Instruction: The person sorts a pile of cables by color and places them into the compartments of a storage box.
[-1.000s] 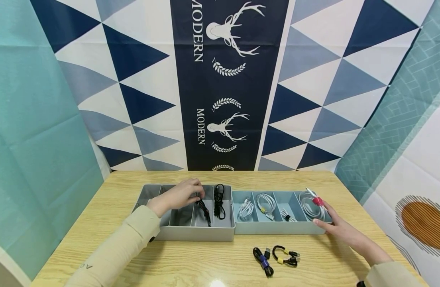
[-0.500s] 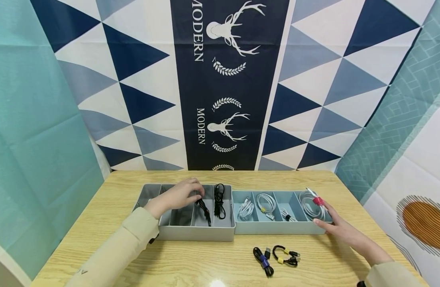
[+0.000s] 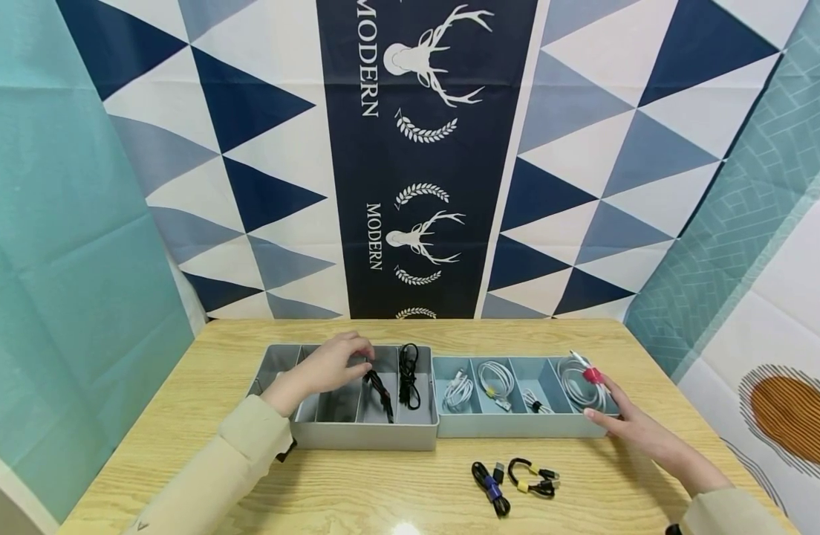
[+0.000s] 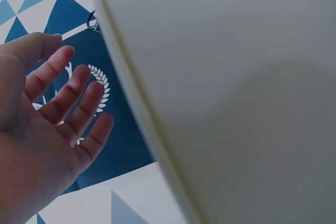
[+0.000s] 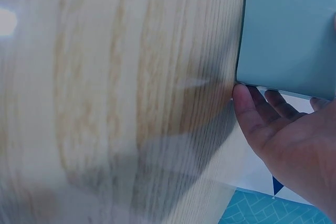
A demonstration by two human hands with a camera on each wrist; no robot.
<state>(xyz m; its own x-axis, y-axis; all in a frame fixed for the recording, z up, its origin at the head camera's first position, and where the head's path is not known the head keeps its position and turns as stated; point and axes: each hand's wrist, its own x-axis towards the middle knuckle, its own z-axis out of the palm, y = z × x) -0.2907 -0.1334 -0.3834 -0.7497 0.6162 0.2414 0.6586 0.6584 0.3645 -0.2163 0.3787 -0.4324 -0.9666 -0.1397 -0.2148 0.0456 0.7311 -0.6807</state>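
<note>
Cloth [image 3: 426, 167] printed with deer heads and triangles rose at twelve o'clock, behind the wooden table [image 3: 356, 487]. On the table stood the grey tray [image 3: 363, 435], with the light blue tray [image 3: 517, 426] just beside it at three o'clock. The right hand [image 3: 630, 423] held the blue one at its three o'clock end, thumb at the front rim, fingers set against the end wall. The left hand [image 3: 330, 365] hung over the grey one, its fingers loosely bent and spread, pinching nothing that the left wrist view showed. Just below them, toward five o'clock, a black cable [image 3: 381, 394] lay slantwise in a compartment; whether a fingertip touched it could not be told. One compartment over, at three o'clock, lay a second black cable [image 3: 408, 375]. A red-tied white cable [image 3: 593, 375] sat near the right fingers, with other white cables [image 3: 458, 391] toward nine o'clock. At six o'clock, on the wood, lay a blue-tied cable [image 3: 492, 489] and a yellow-tied cable [image 3: 541, 488]. The step in hand looked like settling or taking up that first cable; either way, the next move seemed to call for keeping the left fingertips clear of the dividers.
</note>
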